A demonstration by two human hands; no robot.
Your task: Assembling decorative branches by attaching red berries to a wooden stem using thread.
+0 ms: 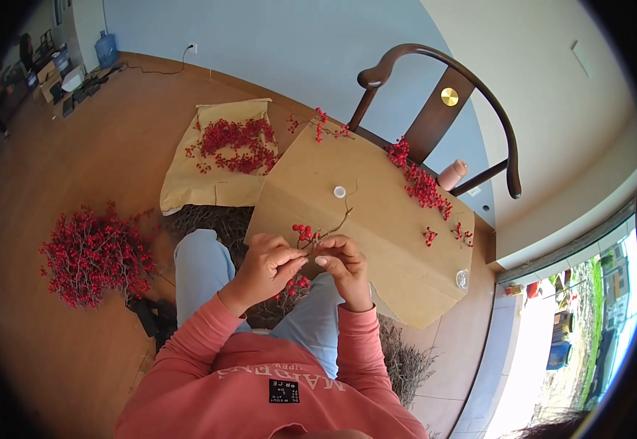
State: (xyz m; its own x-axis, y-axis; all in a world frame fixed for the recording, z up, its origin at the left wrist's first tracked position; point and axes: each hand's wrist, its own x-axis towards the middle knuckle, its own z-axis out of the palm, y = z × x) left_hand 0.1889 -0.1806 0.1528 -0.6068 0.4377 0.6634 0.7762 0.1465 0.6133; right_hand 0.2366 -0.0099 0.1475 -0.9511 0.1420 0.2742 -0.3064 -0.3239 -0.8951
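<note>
My left hand (268, 262) and my right hand (342, 265) meet over my lap, fingertips pinched together on a thin brown twig with red berries (305, 234). The twig's stem curves up and right over a sheet of brown cardboard (377, 227) lying on a chair. More red berries (295, 285) show just below my hands, between my knees. A small white cap (339, 192) lies on the cardboard beyond the twig.
A dark wooden chair (435, 110) stands ahead, with loose berry sprigs (421, 183) along the cardboard's right side. A brown paper sheet with a berry pile (234, 143) lies on the floor. A large berry branch bundle (95, 252) sits left. Dry twigs (406, 362) lie by my legs.
</note>
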